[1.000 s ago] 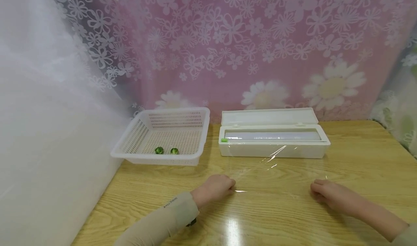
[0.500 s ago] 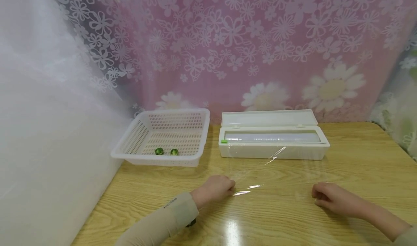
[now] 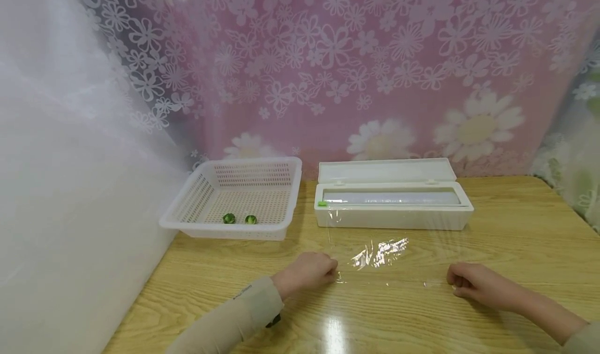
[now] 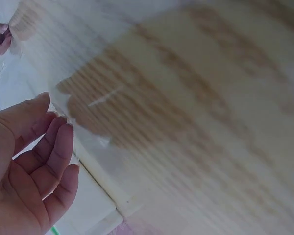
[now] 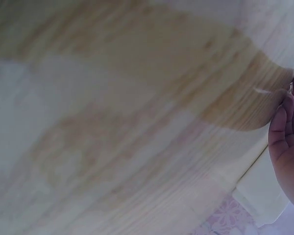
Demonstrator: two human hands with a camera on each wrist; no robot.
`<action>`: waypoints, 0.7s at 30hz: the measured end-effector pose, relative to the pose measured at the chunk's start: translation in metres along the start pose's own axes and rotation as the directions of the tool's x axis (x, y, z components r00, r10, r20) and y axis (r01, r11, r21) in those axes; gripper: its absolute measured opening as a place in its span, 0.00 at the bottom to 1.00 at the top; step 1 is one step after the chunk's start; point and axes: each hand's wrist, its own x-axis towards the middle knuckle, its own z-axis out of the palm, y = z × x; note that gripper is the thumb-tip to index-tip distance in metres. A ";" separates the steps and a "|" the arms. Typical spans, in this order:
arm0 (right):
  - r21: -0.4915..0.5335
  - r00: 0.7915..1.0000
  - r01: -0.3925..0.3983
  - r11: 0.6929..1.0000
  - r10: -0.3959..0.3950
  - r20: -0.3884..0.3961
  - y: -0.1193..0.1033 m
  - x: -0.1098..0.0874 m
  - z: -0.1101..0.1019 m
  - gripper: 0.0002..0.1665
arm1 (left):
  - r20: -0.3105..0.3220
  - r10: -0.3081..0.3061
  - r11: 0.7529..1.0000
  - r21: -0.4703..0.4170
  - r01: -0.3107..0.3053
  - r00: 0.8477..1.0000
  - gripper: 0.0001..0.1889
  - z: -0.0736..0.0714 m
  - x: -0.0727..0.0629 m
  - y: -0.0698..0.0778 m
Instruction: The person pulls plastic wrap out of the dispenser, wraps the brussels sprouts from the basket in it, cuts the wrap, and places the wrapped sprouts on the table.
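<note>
A sheet of clear plastic wrap (image 3: pixel 382 252) is drawn out from the roll (image 3: pixel 391 198) in a long white dispenser box (image 3: pixel 394 218), seen in the head view. At the sheet's near left corner, my left hand (image 3: pixel 310 272) pinches the film with its fingers curled. My right hand (image 3: pixel 480 283) pinches the near right corner between thumb and fingers. The film spans the gap between both hands, low over the table, with bright wrinkled glints in its middle. In the right wrist view the right fingertips (image 5: pixel 288 105) meet at the film's edge.
The dispenser's lid (image 3: pixel 386 171) stands raised behind the roll, and a green slider (image 3: pixel 322 203) sits at its left end. To the left, a white plastic basket (image 3: pixel 229 230) holds two small green sprouts (image 3: pixel 250 219). Everything rests on a wooden table (image 3: pixel 394 317) before a flowered curtain.
Glints on the film have spread into a broad wrinkled patch in the middle. The right hand has shifted slightly toward the near edge; the left hand stays almost in place.
</note>
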 end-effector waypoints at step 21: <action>-0.022 0.997 0.054 0.998 -0.055 -0.046 -0.003 0.001 0.001 0.16 | -0.304 -0.082 0.977 -0.213 0.017 0.949 0.07 -0.043 -0.004 -0.025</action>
